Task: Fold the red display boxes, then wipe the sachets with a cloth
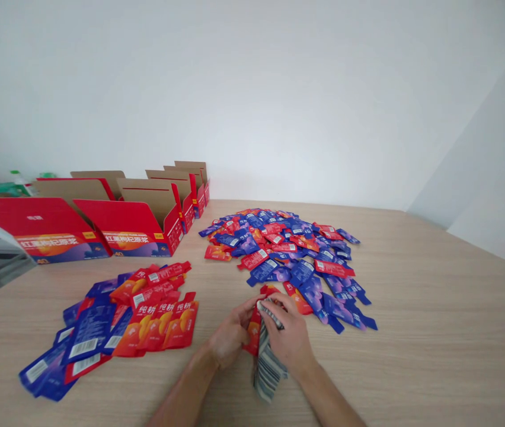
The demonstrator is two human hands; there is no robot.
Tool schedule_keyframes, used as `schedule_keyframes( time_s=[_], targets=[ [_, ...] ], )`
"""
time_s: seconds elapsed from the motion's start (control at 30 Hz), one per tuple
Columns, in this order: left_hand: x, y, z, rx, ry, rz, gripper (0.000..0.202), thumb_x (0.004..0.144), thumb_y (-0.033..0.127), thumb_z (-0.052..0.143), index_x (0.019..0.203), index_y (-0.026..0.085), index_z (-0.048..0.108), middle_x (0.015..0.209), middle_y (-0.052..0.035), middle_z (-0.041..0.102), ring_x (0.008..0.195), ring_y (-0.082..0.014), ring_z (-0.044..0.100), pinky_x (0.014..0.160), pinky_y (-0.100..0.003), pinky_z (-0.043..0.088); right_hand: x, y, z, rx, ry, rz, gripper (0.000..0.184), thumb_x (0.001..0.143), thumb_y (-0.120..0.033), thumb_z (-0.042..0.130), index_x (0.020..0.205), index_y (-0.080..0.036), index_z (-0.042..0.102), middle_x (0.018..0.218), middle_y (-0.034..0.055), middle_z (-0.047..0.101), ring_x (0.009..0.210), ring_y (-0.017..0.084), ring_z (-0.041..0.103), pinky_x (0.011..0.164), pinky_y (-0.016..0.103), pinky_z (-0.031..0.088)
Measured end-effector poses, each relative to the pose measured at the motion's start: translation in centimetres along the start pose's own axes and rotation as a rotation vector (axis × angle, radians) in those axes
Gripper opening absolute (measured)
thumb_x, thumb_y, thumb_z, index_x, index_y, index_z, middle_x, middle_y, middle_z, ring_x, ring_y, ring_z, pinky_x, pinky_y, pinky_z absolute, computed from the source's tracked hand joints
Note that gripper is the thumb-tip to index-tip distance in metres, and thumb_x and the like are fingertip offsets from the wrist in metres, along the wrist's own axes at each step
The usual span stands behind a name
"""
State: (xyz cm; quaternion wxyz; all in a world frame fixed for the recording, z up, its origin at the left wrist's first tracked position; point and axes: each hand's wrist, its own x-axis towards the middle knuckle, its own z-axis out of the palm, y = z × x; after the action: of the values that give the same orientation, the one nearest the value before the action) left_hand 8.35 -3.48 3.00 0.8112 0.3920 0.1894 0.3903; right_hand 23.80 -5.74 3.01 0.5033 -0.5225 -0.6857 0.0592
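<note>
Near the front middle of the table, my left hand (231, 337) grips a red pouch (255, 328) by its left side. My right hand (288, 335) is closed on a grey striped cloth (269, 370), pressed against the upper part of that pouch. The cloth's loose end hangs down toward the table's front. Just beyond my hands spreads a big loose pile of red and blue pouches (302, 273). To the left of my left hand lies a smaller group, with red pouches (181, 325) overlapping in a row and blue pouches (90, 326) beside them.
Several open red cardboard boxes (130, 228) stand in rows at the back left, flaps raised. Behind them, a bottle with a green cap (20, 181) shows at the left edge. A white wall (306, 101) rises behind the wooden table (434, 320).
</note>
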Motion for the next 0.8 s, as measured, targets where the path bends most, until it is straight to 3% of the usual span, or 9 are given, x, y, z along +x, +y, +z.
schedule_keyframes(
  time_s=[0.17,0.33,0.53,0.6,0.73,0.8],
  targets=[
    [0.0,0.1,-0.1,0.020,-0.019,-0.052,0.090,0.043,-0.007,0.047,0.126,0.025,0.063,0.122,-0.0062,0.068,0.106,-0.0292,0.064,0.070,-0.028,0.051,0.4,0.1,-0.7,-0.032,0.109,0.102,0.022,0.093,-0.031,0.056,0.107,-0.024,0.072,0.111,0.0104,0.063,0.102,0.024,0.062,0.092,0.042,0.054],
    [-0.1,0.2,-0.1,-0.006,-0.016,-0.034,0.094,0.042,-0.007,0.048,0.129,0.026,0.061,0.126,-0.0066,0.066,0.108,-0.0300,0.064,0.072,-0.028,0.051,0.5,0.4,-1.1,0.006,0.041,0.056,0.022,0.092,-0.031,0.058,0.107,-0.025,0.072,0.112,0.0093,0.064,0.103,0.023,0.062,0.092,0.041,0.054],
    [0.0,0.8,-0.6,-0.072,-0.018,0.002,0.099,0.043,-0.007,0.047,0.135,0.028,0.054,0.131,-0.0053,0.062,0.112,-0.0279,0.062,0.075,-0.029,0.053,0.5,0.8,-1.8,-0.033,0.121,0.125,0.022,0.092,-0.031,0.058,0.107,-0.024,0.072,0.113,0.0098,0.063,0.104,0.024,0.061,0.094,0.043,0.052],
    [0.0,1.3,-0.7,-0.088,0.017,0.050,0.100,0.045,-0.007,0.046,0.137,0.030,0.051,0.133,-0.0043,0.061,0.114,-0.0263,0.061,0.081,-0.031,0.053,0.1,0.2,-1.7,0.001,0.047,0.057,0.020,0.092,-0.027,0.058,0.106,-0.025,0.072,0.113,0.0093,0.062,0.105,0.024,0.060,0.093,0.042,0.052],
    [0.0,2.1,-0.6,-0.089,0.074,0.127,0.095,0.046,-0.006,0.047,0.136,0.027,0.052,0.134,-0.0054,0.060,0.116,-0.0262,0.060,0.091,-0.035,0.051,-0.7,-1.6,-0.9,0.098,-0.251,-0.129,0.025,0.091,-0.017,0.056,0.108,-0.028,0.070,0.111,0.0071,0.063,0.104,0.022,0.060,0.090,0.040,0.054],
    [-0.1,2.2,-0.5,-0.082,0.079,0.138,0.093,0.046,-0.006,0.047,0.133,0.025,0.054,0.133,-0.0062,0.060,0.116,-0.0262,0.060,0.092,-0.035,0.050,-0.7,-1.8,-0.4,0.109,-0.311,-0.155,0.026,0.091,-0.015,0.055,0.108,-0.028,0.070,0.109,0.0064,0.064,0.104,0.021,0.060,0.090,0.040,0.054]
  ],
)
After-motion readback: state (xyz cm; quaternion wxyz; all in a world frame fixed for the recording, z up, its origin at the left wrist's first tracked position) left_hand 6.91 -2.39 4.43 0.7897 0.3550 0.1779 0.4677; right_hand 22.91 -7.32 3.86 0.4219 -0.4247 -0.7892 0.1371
